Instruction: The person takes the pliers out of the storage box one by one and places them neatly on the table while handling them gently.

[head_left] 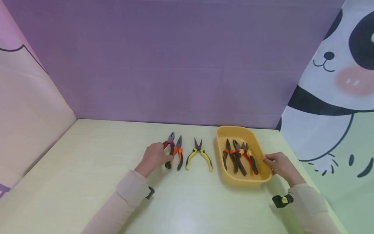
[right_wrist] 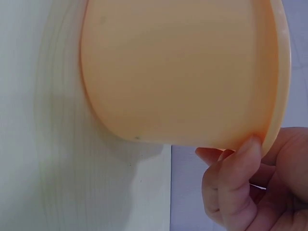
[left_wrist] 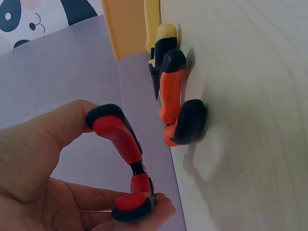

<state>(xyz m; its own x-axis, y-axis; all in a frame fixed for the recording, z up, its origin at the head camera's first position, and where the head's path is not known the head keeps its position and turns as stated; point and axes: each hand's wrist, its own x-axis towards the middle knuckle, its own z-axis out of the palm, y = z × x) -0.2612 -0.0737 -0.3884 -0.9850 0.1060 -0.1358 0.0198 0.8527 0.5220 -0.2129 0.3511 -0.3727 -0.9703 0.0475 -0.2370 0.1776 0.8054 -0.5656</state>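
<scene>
My left hand (head_left: 155, 155) holds a pair of combination pliers with red and black handles (head_left: 170, 138). In the left wrist view, thumb and fingers span the spread handles of these pliers (left_wrist: 117, 134), which are raised off the table. Just right of them lie long-nose pliers with orange and black handles (head_left: 179, 151). Farther right, long-nose pliers with yellow and black handles (head_left: 199, 148) lie with handles spread. My right hand (head_left: 280, 165) pinches the right rim of a yellow-orange plastic bin (head_left: 243, 183), its fingers curled at the edge in the right wrist view.
Inside the bin lie three pliers: orange-black long-nose pliers (head_left: 228, 147), dark-handled pliers (head_left: 238, 156) and red-handled cutters with a yellow part (head_left: 250, 158). The pale table (head_left: 73, 169) ends at a purple backdrop (head_left: 175, 65). A panda-print panel (head_left: 330, 136) stands at the right.
</scene>
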